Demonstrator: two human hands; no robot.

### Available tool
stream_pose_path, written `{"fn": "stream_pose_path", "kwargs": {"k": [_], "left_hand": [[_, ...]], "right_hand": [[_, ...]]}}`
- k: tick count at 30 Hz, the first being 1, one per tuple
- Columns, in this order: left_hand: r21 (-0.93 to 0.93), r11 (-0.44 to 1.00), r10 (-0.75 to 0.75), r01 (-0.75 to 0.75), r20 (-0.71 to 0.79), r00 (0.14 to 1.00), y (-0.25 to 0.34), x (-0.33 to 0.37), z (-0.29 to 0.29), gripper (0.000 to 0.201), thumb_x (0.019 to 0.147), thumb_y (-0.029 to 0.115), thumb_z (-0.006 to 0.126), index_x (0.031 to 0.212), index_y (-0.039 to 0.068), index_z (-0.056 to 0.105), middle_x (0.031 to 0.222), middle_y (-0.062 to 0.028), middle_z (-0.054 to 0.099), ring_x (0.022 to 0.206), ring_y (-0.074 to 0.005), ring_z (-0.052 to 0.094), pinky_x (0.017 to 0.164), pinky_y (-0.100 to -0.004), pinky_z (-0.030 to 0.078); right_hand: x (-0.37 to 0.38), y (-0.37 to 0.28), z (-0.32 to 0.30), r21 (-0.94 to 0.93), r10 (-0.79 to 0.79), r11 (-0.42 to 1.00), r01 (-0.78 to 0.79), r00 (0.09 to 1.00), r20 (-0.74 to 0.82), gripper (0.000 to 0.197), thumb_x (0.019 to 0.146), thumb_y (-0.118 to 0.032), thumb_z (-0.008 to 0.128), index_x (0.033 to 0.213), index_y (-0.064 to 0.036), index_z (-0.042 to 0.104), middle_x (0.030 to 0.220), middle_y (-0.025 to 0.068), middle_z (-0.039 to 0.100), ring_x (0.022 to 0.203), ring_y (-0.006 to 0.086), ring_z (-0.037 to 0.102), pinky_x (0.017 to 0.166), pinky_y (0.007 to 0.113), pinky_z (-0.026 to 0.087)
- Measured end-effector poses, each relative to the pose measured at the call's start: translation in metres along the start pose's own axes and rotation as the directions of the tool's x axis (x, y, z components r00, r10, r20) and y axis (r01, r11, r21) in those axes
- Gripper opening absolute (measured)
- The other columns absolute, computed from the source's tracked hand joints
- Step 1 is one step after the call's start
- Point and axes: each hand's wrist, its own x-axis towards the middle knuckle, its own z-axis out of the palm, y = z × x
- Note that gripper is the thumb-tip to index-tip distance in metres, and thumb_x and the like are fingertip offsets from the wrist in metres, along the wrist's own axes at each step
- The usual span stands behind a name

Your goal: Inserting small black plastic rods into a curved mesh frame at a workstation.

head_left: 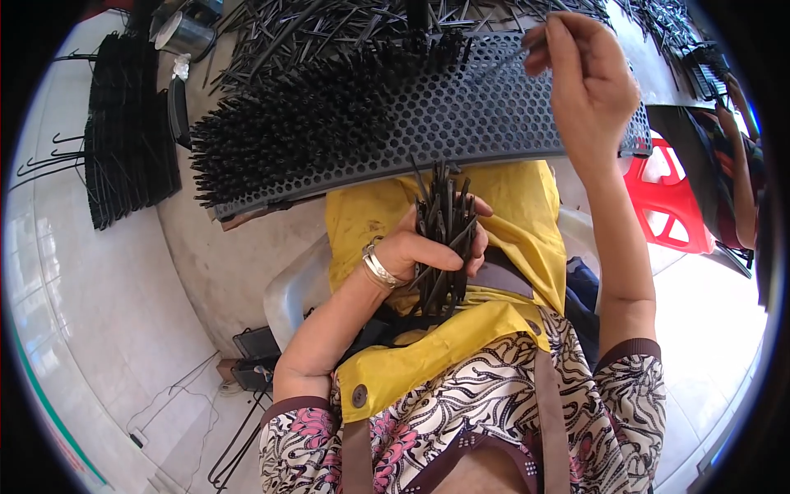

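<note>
My left hand (411,251) is closed around an upright bundle of black bristle strips (440,222), held over my lap. Above the right part of a grey perforated board (510,119) is my right hand (588,78), its fingertips pinched together. A thin dark strand, blurred, seems to run from those fingertips down toward the board. Dense black bristle tufts (304,123) stand up from the board's left and middle holes. On its right side the round holes show bare.
Loose black strips (304,33) lie heaped behind the board. A metal spool (185,37) and a black-handled tool (178,107) are at the far left, near hanging black bristle pieces (123,123). A red stool (671,202) and another person (732,165) are at the right.
</note>
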Motion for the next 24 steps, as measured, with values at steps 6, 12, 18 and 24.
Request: {"fn": "stream_pose_path", "kwargs": {"k": [6, 12, 18, 24], "left_hand": [[0.011, 1.0, 0.01, -0.01, 0.004, 1.0, -0.001, 0.0, -0.003, 0.065, 0.053, 0.004, 0.066, 0.114, -0.002, 0.045, 0.082, -0.0128, 0.06, 0.069, -0.0233, 0.06, 0.066, -0.0341, 0.048], [0.018, 1.0, 0.001, 0.0, -0.012, 1.0, 0.001, 0.0, -0.001, 0.065, 0.052, 0.005, 0.066, 0.113, -0.002, 0.046, 0.081, -0.0129, 0.06, 0.069, -0.0231, 0.06, 0.066, -0.034, 0.048], [0.004, 1.0, 0.014, -0.013, -0.018, 1.0, -0.001, -0.002, -0.004, 0.065, 0.052, 0.005, 0.066, 0.113, -0.001, 0.046, 0.081, -0.0127, 0.059, 0.068, -0.0233, 0.06, 0.066, -0.0339, 0.048], [-0.009, 1.0, -0.005, 0.005, -0.007, 1.0, -0.002, 0.001, -0.003, 0.065, 0.051, 0.005, 0.066, 0.113, -0.002, 0.046, 0.08, -0.0128, 0.059, 0.068, -0.0235, 0.06, 0.067, -0.0338, 0.047]], "right_hand": [[0.007, 0.004, 0.021, -0.221, -0.087, 0.971, 0.09, 0.996, 0.022, 0.009, 0.081, -0.001, 0.056, 0.09, -0.0004, 0.055, 0.066, 0.0105, 0.057, 0.054, 0.0181, 0.058, 0.05, 0.027, 0.045], [0.015, 0.022, 0.021, -0.513, -0.575, 0.552, 0.657, 0.746, 0.336, 0.009, 0.079, -0.002, 0.057, 0.088, -0.0008, 0.056, 0.074, 0.0153, 0.057, 0.061, 0.0318, 0.058, 0.052, 0.037, 0.044], [0.002, 0.028, 0.031, -0.386, -0.488, 0.741, 0.549, 0.836, 0.252, 0.014, 0.082, -0.005, 0.059, 0.095, 0.0008, 0.057, 0.078, 0.0112, 0.063, 0.061, 0.0212, 0.061, 0.053, 0.028, 0.047], [-0.013, 0.015, 0.02, -0.499, -0.127, 0.769, 0.399, 0.861, 0.493, 0.022, 0.079, -0.009, 0.063, 0.099, -0.0036, 0.059, 0.076, 0.0138, 0.061, 0.063, 0.0301, 0.058, 0.052, 0.032, 0.046]]}}
